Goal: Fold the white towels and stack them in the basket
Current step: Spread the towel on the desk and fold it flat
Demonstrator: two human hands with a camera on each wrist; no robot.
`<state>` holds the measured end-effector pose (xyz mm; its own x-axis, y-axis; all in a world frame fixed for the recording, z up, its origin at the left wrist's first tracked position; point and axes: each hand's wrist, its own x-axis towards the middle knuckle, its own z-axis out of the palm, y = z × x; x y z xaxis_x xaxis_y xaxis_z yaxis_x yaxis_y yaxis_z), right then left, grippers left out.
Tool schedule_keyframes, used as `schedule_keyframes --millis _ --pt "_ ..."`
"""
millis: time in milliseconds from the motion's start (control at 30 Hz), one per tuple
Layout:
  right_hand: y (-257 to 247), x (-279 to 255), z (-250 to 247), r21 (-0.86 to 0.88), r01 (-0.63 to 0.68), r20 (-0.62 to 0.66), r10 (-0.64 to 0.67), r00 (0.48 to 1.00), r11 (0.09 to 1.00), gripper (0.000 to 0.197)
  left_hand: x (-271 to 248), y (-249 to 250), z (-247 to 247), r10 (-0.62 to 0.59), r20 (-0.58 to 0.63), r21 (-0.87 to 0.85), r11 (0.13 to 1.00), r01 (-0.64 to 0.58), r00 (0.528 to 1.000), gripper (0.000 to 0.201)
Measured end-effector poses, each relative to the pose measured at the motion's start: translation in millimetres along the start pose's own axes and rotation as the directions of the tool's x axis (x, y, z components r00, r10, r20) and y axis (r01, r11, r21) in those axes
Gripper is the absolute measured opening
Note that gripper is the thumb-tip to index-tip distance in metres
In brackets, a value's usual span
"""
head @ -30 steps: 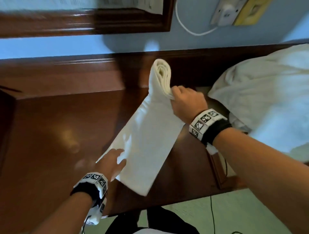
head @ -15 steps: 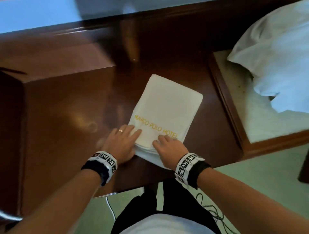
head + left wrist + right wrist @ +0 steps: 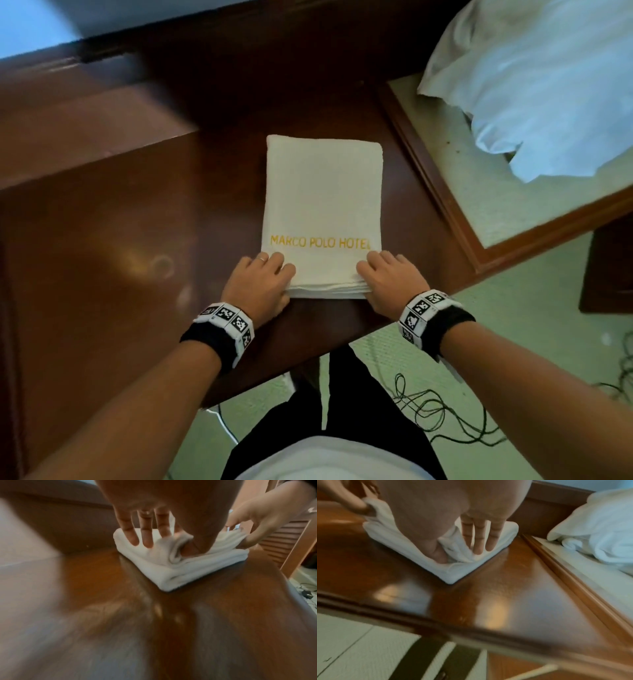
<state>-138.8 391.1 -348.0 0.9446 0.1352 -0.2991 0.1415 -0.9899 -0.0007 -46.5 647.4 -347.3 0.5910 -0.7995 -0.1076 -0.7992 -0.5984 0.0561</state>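
The folded towel (image 3: 323,205) is soft matt white cloth with yellow stitched lettering, lying on a dark, polished wooden table (image 3: 120,257) whose glossy top mirrors the light.

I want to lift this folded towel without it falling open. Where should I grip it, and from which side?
Probably by its two near corners, from the person's side. The folded towel lies flat on the desk, loose layered edges facing the person. The left hand and right hand already pinch those layers together.
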Motion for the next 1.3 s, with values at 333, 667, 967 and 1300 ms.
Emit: schedule_keyframes --millis 333,667,967,1300 --pt "3.3 -13.6 8.2 0.032 -0.051 -0.043 0.053 0.998 0.998 0.027 -7.7 -5.5 21.9 -0.049 -0.004 -0.071 0.996 0.048 0.999 0.050" --pt "5.1 13.4 -16.7 0.317 -0.107 -0.114 0.150 0.982 0.942 0.037 34.4 -21.9 -2.7 -0.227 -0.058 -0.296 0.934 0.200 0.972 0.051" --pt "-4.1 49.4 31.2 0.229 -0.283 0.028 0.284 0.958 0.931 0.072 49.7 -17.3 45.1 -0.183 0.153 -0.093 0.976 0.199 0.971 0.082" --pt "47.2 101.4 -17.4 0.294 -0.286 -0.122 0.333 0.935 0.912 0.069 103.9 -66.6 -0.2 -0.369 0.010 -0.202 0.909 0.363 0.929 0.085"
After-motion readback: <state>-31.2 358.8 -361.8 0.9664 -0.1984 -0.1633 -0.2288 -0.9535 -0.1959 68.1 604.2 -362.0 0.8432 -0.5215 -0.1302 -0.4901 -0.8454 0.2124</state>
